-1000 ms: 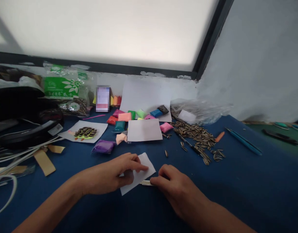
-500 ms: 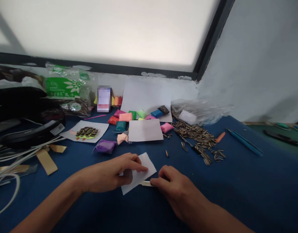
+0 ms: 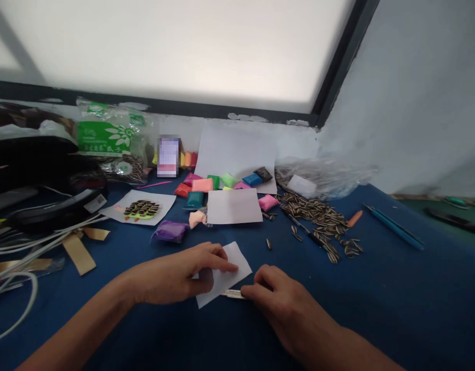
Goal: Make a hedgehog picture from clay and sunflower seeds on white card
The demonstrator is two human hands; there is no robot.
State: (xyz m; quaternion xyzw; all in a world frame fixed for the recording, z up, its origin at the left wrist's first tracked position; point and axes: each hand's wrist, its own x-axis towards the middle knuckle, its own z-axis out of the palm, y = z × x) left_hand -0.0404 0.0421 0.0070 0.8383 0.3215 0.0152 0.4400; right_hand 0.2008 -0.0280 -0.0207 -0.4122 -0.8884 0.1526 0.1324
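My left hand (image 3: 186,273) lies over a small white paper (image 3: 227,275) set at a slant on the blue table. Its index finger is stretched out on the paper, with the thumb apart from it. At the right, my right hand (image 3: 278,296) is closed, thumb and fingers pinching the end of a thin pale strip (image 3: 233,293). The strip's other end reaches the paper's lower edge. I cannot make out what the strip is. A single sunflower seed (image 3: 268,244) lies just beyond the right hand.
Behind are coloured clay packets (image 3: 194,200), another white paper (image 3: 235,207) and a seed-covered turtle picture (image 3: 142,208). To the right lie a sunflower seed pile (image 3: 314,211), a black pen (image 3: 309,233) and blue tweezers (image 3: 394,226). White cables (image 3: 32,245) run along the left.
The view has shifted slightly, so everything sits a little further right. Both hands keep nearly the same pose on the paper and strip.
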